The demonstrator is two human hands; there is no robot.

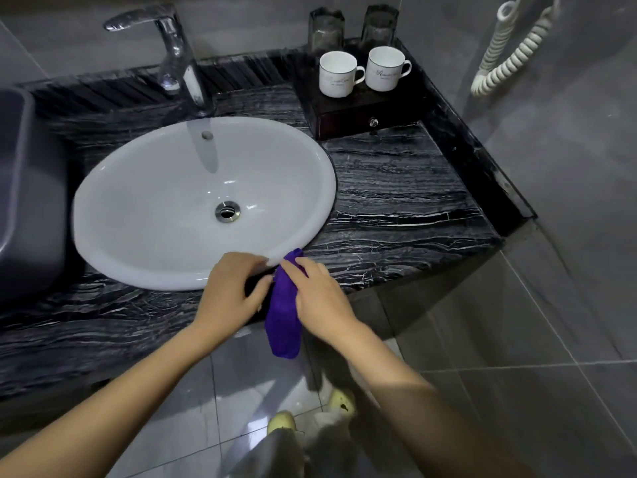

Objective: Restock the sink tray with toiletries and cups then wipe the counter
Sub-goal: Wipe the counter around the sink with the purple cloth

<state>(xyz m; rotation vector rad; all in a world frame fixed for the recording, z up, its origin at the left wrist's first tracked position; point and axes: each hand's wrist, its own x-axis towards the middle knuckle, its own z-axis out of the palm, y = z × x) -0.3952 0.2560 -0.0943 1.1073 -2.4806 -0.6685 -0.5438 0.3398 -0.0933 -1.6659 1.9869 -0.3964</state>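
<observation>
A purple cloth (283, 315) hangs over the front edge of the black marble counter (396, 201), just right of the white sink basin (144, 208). My left hand (231, 291) and my right hand (319, 294) both grip the cloth, one on each side of it. At the back right stands a dark wooden tray (348, 113) with a small drawer. Two white cups (336, 74) (384, 69) sit on it, with two dark glass tumblers (325, 31) (379, 27) behind them.
A chrome faucet (172, 53) rises behind the basin. A grey bin (24, 194) stands at the left on the counter. A white coiled cord (506, 50) hangs on the right wall. My feet (310, 412) stand on the grey tile floor below.
</observation>
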